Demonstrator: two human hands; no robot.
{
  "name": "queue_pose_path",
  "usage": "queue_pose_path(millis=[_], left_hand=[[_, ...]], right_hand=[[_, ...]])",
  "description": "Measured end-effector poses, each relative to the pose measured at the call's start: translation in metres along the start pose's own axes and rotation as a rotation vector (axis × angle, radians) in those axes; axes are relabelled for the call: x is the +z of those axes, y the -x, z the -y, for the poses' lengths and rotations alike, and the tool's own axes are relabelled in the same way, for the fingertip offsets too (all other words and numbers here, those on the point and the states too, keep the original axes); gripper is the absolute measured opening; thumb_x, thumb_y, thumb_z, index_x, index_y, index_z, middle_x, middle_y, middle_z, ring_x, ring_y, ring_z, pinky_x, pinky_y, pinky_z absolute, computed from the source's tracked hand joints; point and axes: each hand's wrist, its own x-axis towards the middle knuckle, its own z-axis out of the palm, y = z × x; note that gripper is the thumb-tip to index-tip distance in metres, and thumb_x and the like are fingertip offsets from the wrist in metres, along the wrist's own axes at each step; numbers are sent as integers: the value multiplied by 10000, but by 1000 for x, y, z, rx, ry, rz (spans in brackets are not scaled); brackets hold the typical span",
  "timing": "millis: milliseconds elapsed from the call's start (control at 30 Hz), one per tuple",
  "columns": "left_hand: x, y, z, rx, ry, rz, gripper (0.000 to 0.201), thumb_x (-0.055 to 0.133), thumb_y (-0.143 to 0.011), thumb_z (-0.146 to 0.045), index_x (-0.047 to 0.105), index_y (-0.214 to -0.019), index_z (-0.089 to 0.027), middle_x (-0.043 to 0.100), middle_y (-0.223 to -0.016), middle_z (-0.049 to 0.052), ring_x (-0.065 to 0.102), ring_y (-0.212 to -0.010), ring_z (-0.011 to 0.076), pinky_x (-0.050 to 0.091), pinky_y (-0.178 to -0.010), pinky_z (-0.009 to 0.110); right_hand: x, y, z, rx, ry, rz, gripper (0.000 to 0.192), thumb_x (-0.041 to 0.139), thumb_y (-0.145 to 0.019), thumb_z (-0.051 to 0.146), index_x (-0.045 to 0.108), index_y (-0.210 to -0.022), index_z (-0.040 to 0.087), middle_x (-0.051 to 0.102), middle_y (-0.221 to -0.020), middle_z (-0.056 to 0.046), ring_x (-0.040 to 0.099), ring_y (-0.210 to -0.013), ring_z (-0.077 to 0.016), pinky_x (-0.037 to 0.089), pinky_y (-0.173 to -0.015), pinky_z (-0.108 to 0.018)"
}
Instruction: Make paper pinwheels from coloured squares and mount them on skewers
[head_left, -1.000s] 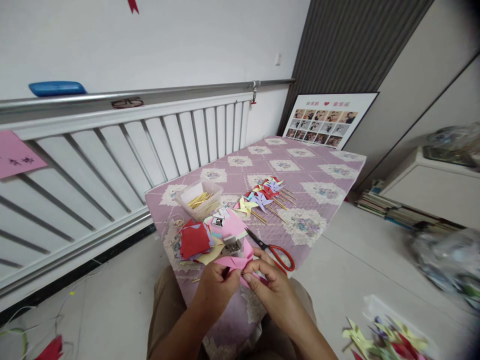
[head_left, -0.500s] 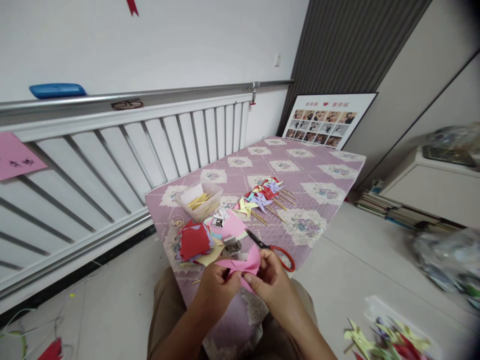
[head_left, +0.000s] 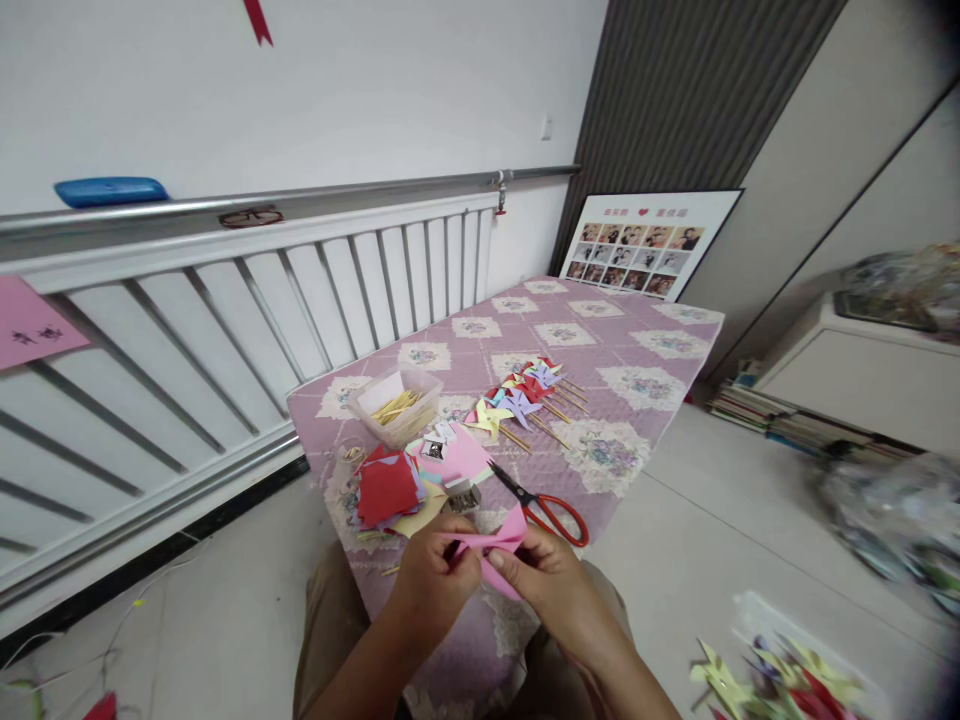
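Between my two hands, over the near edge of the table, is a pink paper pinwheel (head_left: 504,541) with folded blades. My left hand (head_left: 441,570) pinches its left side, fingertips closed on the paper. On the other side my right hand (head_left: 541,578) grips it, thumb near the middle. What lies under the fingertips at the centre is hidden. Red-handled scissors (head_left: 546,508) rest just beyond my right hand, blades pointing away to the left. A stack of red and other coloured paper squares (head_left: 388,490) lies beyond my left hand, with a small box of metal pins (head_left: 463,498) beside it.
A clear plastic box (head_left: 397,405) holds thin wooden sticks. Several finished pinwheels (head_left: 519,404) on sticks lie in a row at mid-table. Pink paper (head_left: 461,455) sits near the box. More pinwheels (head_left: 780,675) are at the floor on the right. A radiator (head_left: 300,300) lines the wall.
The pink pinwheel has turned in my hands, its raised blade now lower and flatter. Both hands keep hold of it. The view has shifted slightly.
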Motion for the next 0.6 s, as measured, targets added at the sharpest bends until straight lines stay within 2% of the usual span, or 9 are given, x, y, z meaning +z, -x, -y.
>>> queue_pose_path(millis=[200, 333, 600], left_hand=[[0, 0, -2, 54, -33, -13, 101, 498, -678, -105, 579, -672, -165, 530, -619, -5, 487, -580, 126, 359, -551, 234], [0, 0, -3, 74, -64, -29, 84, 505, -674, -110, 547, -638, -173, 500, -593, -17, 460, -550, 117, 340, -535, 234], [-3, 1, -4, 98, -94, -28, 86, 511, -673, -109, 564, -650, -172, 538, -616, 1, 505, -584, 132, 371, -561, 239]], right_hand=[[-2, 0, -3, 31, -78, 15, 229, 784, -715, 412, 748, -790, 198, 663, -691, 18, 564, -680, -147, 427, -661, -249], [-2, 0, -3, 50, -120, 19, 258, 808, -682, 418, 767, -813, 200, 673, -700, 13, 545, -681, -138, 410, -655, -239], [1, 1, 2, 113, -203, 2, 270, 851, -618, 411, 765, -761, 198, 673, -710, 21, 516, -645, -112, 386, -625, -217]])
